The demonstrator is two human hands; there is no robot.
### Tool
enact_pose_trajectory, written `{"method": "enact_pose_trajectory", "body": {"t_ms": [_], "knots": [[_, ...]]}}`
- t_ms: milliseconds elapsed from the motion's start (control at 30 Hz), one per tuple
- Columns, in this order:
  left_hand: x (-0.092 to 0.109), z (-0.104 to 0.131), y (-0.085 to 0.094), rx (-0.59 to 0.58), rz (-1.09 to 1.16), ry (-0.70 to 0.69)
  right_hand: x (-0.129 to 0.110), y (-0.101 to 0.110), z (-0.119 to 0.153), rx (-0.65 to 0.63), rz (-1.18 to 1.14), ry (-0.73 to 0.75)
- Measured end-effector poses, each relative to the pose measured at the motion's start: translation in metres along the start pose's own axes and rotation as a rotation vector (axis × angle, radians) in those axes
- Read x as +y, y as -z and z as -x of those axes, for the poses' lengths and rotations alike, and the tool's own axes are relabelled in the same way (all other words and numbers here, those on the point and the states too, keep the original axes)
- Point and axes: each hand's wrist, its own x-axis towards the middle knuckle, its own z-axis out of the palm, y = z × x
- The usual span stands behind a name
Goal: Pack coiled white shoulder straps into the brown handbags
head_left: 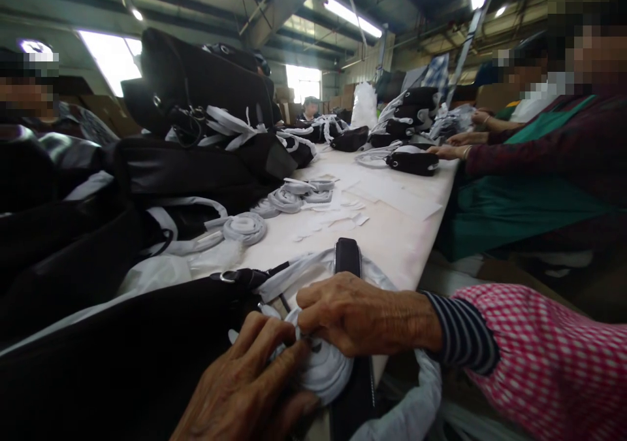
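Low in the view, a flat coil of white-wrapped strap (326, 372) lies over a black zippered piece (347, 258). My left hand (255, 375) grips the coil's left side, its fingers curled over the wrapping. My right hand (353, 313) is closed in a pinch on the strap at the coil's upper edge; the fingertips are partly hidden. From the coil, a loose length of wrapped strap (409, 402) runs under my right wrist. Beside my left hand lies a large black bag (122, 356) with a metal D-ring (228, 276) on its upper edge.
Coiled white straps (245, 228) and paper scraps (337, 220) lie on the pale table (392, 232). Black bags (206, 88) are piled at the left. Across the right edge, a co-worker in a green apron (529, 199) holds a small black bag (414, 160).
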Motion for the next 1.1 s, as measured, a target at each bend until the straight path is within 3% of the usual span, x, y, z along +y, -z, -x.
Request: {"method": "enact_pose_trajectory", "body": {"t_ms": [167,400,733,867,1000,1100], "knots": [[0.001,-0.001,0.000,-0.022,0.033,0.023,-0.001,-0.002,0.004,0.040,-0.047,-0.020],[0.005,0.001,0.000,-0.074,0.056,0.057,0.010,0.000,0.000,-0.084,0.006,0.132],[0.003,0.005,0.001,-0.050,0.150,0.061,-0.010,0.006,0.006,-0.164,0.187,0.062],[0.001,0.011,-0.003,-0.088,0.233,0.138,0.001,0.005,0.007,-0.087,-0.081,-0.015],[0.001,0.012,-0.005,-0.037,0.274,0.161,0.009,0.007,0.016,0.162,-0.422,-0.120],[0.001,0.013,-0.006,0.033,0.282,0.162,0.004,0.006,0.022,0.251,-0.399,-0.122]]}}
